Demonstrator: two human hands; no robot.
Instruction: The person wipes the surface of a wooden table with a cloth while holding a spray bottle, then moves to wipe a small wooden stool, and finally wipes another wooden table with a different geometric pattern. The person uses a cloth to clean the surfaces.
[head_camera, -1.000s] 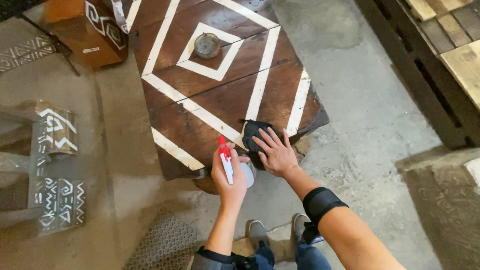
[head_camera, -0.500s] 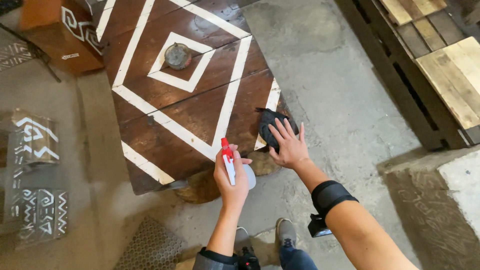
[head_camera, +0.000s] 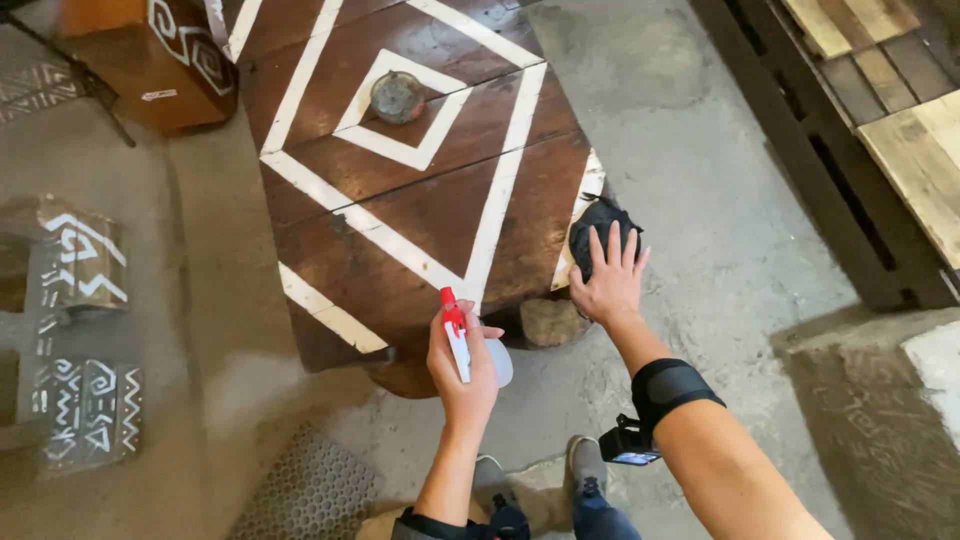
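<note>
My left hand (head_camera: 462, 368) grips a spray bottle (head_camera: 460, 340) with a red nozzle and white neck, held over the near edge of a dark brown wooden tabletop (head_camera: 420, 215) painted with white diamond lines. My right hand (head_camera: 608, 283) lies flat with fingers spread on a black cloth (head_camera: 598, 228) at the table's near right corner. A small round grey tin (head_camera: 397, 97) sits in the middle of the painted diamond, far from both hands.
An orange-brown painted box (head_camera: 160, 60) stands at the far left. Patterned wooden blocks (head_camera: 85, 260) lie on the concrete floor to the left. Wooden pallets (head_camera: 880, 110) run along the right. A grey mesh mat (head_camera: 310, 490) lies by my feet.
My right hand and the black cloth have slid right, from the near edge towards the table's right corner. The left hand still holds the spray bottle near the edge.
</note>
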